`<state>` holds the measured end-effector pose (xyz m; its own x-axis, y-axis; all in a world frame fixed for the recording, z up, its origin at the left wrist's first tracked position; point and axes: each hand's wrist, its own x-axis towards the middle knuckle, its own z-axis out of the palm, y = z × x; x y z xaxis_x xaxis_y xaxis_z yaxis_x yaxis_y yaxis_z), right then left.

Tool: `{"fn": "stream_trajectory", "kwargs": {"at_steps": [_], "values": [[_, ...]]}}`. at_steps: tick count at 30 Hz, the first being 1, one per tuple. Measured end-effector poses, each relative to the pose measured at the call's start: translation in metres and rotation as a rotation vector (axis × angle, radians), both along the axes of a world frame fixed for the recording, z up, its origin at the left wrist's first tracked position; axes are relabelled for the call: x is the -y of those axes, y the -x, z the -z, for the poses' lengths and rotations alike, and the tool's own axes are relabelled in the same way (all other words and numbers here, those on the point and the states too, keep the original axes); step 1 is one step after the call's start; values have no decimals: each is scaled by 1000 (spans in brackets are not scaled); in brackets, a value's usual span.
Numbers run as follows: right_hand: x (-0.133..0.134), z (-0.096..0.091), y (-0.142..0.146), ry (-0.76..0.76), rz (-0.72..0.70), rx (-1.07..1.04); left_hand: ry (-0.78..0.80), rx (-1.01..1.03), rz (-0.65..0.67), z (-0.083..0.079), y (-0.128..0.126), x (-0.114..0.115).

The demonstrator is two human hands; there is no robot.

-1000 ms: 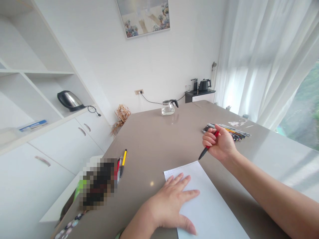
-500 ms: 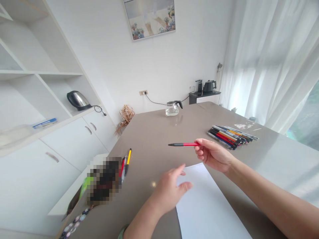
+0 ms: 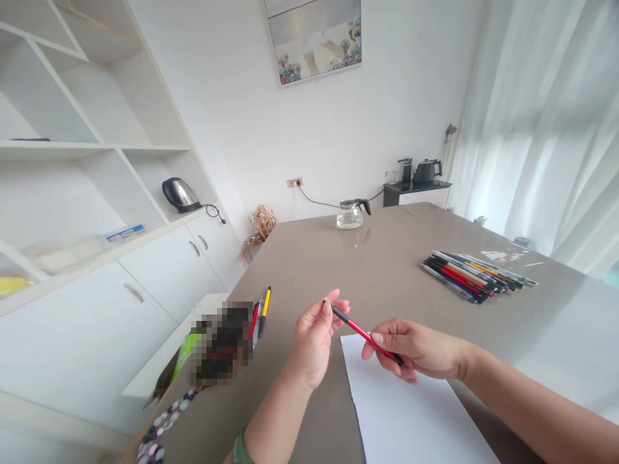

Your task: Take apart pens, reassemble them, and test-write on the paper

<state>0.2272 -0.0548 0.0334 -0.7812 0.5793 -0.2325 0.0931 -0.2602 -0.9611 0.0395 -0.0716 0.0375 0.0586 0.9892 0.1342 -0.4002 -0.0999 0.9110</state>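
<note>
A red pen with a black grip [image 3: 356, 328] is held slantwise above the sheet of white paper [image 3: 396, 419]. My right hand [image 3: 418, 348] has its fingers closed round the red barrel near the back end. At the other end, my left hand [image 3: 312, 345] pinches the dark tip between thumb and fingers. The paper lies on the brown table [image 3: 309, 264], partly under my right hand. To the left of my left hand lie a yellow and black pen [image 3: 264, 314] and a red pen [image 3: 255, 322], beside a blurred-out patch.
A pile of pens [image 3: 474, 276] lies on the right, with white scraps [image 3: 505, 255] behind it. A glass pot with a black handle [image 3: 350, 216] stands at the far edge. A bead string [image 3: 162, 425] is at lower left, near white cabinets [image 3: 164, 296].
My right hand has brought the pen down and nearer, tilting it from level to slanted. My left hand has turned up from over the paper and taken hold of the pen's tip.
</note>
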Motion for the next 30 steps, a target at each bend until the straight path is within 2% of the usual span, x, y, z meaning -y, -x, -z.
{"fn": "stream_trajectory", "kwargs": {"at_steps": [2, 4, 11, 20, 25, 30], "values": [[1, 3, 2, 3, -45, -3, -2, 69, 94, -2, -1, 1], [1, 5, 3, -23, -41, -3, -14, 76, 124, -3, -1, 2], [0, 0, 3, -168, -19, 49, -76, -73, -5, 0, -2, 3], [4, 2, 7, -306, 80, 142, -46, -135, -84, 4, 0, 0], [4, 8, 9, -226, 150, 100, 29, -13, -52, 9, 2, -5], [4, 3, 6, -114, 127, 24, 75, 66, -19, 9, 2, -6]]}}
